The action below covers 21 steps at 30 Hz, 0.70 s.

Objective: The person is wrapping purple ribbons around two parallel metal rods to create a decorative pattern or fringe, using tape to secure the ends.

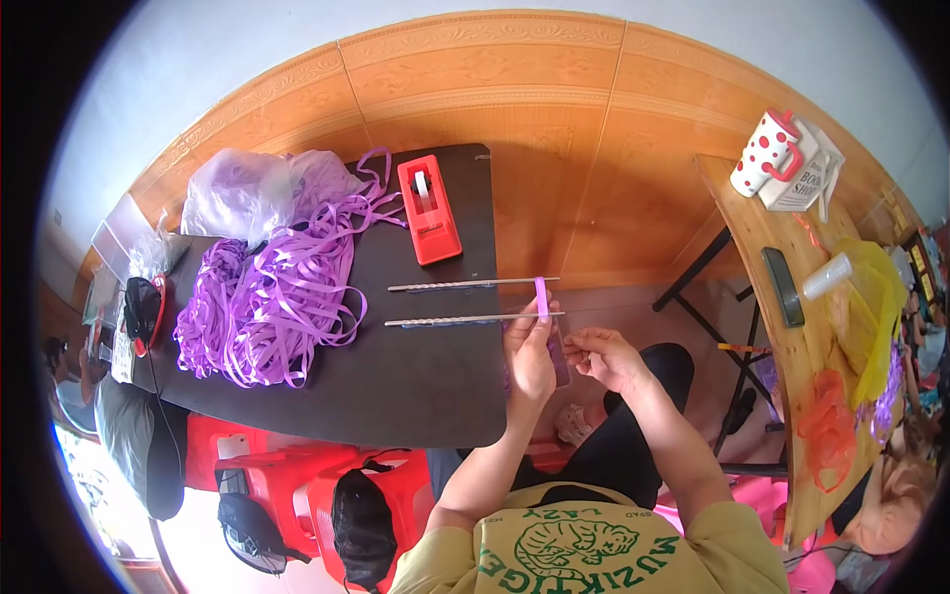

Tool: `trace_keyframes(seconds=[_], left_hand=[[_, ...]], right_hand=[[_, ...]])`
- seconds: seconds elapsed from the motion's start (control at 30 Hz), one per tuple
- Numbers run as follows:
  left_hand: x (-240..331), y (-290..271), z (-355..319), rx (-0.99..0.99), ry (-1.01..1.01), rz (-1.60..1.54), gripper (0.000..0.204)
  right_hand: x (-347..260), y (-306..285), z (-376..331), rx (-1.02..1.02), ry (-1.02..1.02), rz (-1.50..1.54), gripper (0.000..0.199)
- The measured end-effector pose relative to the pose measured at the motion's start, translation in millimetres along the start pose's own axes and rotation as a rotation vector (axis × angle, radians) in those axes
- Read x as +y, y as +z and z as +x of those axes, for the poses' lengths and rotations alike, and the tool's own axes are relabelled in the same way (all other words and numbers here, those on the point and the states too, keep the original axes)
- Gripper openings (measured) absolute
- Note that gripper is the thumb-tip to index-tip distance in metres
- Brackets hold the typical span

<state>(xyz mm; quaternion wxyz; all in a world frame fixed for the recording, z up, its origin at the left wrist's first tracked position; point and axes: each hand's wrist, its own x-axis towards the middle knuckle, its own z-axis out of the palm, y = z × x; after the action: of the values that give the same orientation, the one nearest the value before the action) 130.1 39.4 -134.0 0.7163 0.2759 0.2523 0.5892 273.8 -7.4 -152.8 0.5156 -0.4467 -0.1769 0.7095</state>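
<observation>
The left hand (529, 356) pinches a short purple ribbon strip (541, 297) that stands upright just off the right edge of the dark tabletop (416, 376); the right hand (606, 358) sits close beside it, fingers curled on the strip's lower end. Two thin metal rods (473, 302) lie parallel on the tabletop, their ends jutting past the edge and touching the strip. Farther left rests a red tape dispenser (428, 208), then a heap of purple ribbons (272, 297) and a clear plastic bag (242, 193). Well apart on the right, a wooden table (767, 297) carries a red-dotted white mug (764, 153).
</observation>
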Motion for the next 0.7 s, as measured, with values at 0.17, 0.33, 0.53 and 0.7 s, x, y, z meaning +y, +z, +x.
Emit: trace_keyframes(seconds=[0.17, 0.33, 0.53, 0.7], left_hand=[[7, 4, -10, -0.029, -0.004, -0.02, 0.025], [11, 9, -20, -0.03, -0.022, -0.045, 0.022], [12, 10, -27, 0.012, -0.015, -0.156, 0.017], [15, 9, -31, 0.041, -0.109, -0.24, 0.023]], right_hand=[[2, -3, -14, 0.019, -0.028, -0.019, 0.011], [4, -5, -22, 0.03, -0.043, -0.026, 0.012], [0, -2, -23, 0.041, -0.066, -0.054, 0.012], [-35, 22, -19, 0.287, -0.387, -0.321, 0.012]])
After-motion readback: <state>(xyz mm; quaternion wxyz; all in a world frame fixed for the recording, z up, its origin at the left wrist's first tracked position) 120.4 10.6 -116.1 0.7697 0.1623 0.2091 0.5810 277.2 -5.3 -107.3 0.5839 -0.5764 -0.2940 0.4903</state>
